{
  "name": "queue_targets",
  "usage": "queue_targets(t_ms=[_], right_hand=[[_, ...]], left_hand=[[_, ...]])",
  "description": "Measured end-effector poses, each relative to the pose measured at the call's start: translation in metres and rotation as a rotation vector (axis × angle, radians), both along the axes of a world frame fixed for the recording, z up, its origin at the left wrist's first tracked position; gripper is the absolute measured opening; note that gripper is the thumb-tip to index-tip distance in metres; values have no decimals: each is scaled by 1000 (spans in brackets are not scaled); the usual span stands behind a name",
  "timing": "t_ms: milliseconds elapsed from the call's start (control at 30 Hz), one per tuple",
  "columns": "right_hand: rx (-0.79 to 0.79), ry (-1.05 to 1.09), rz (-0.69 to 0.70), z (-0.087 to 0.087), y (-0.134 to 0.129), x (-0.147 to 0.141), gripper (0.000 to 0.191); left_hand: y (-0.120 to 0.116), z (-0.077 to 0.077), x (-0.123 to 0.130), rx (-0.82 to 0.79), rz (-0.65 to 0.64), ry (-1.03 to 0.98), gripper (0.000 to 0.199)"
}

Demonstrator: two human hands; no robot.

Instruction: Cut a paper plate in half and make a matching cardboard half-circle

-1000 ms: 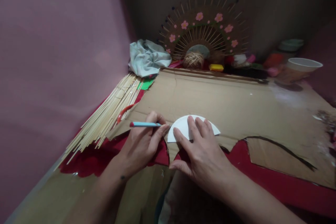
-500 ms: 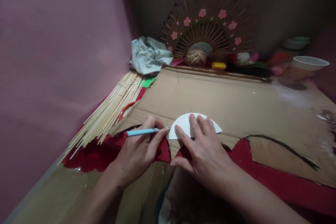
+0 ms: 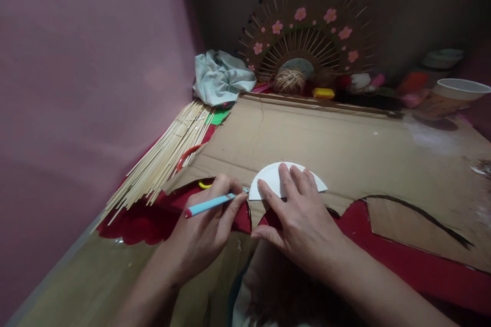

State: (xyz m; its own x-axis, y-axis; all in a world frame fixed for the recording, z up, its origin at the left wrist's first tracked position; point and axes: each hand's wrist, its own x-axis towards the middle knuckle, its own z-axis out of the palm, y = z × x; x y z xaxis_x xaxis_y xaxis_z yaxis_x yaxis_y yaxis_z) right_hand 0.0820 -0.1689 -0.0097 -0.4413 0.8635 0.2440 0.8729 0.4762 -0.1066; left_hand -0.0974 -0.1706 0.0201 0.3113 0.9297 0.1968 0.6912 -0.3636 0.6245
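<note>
Pinched in my left hand point(image 3: 209, 219) is a light-blue pencil point(image 3: 207, 205) with a red end. Its tip meets the left corner of a white half-circle of paper point(image 3: 268, 178). My right hand point(image 3: 297, 209) lies over that half-circle with fingers spread, pressing it on the brown cardboard point(image 3: 337, 148). The paper's curved edge faces away from me, and part of its straight edge is hidden under my right hand.
Thin wooden sticks point(image 3: 161, 153) lie at the left beside a red handle point(image 3: 186, 156). Farther back are a pale cloth point(image 3: 222, 79), a twine ball point(image 3: 289, 82), a yellow block point(image 3: 323, 93) and a flowered stick fan point(image 3: 305, 28). A cup point(image 3: 456, 97) stands right; red cloth point(image 3: 414, 260) lies nearer.
The view has shifted slightly. The pencil's rear end sits a little lower, its tip still at the paper's left corner. My right hand stays on the paper.
</note>
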Motion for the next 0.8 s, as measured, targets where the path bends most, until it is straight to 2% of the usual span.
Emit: queue_targets(t_ms=[100, 233, 533, 800], right_hand=[[-6, -7, 4, -1, 0, 1, 72], [-5, -5, 14, 0, -1, 2, 72], [-3, -13, 42, -2, -2, 2, 80], [-25, -51, 48, -1, -2, 1, 82]], left_hand=[[0, 2, 0, -13, -7, 6, 5], [1, 0, -1, 61, -9, -1, 5], [1, 0, 0, 38, -5, -13, 6], [-1, 11, 1, -12, -32, 30, 8]])
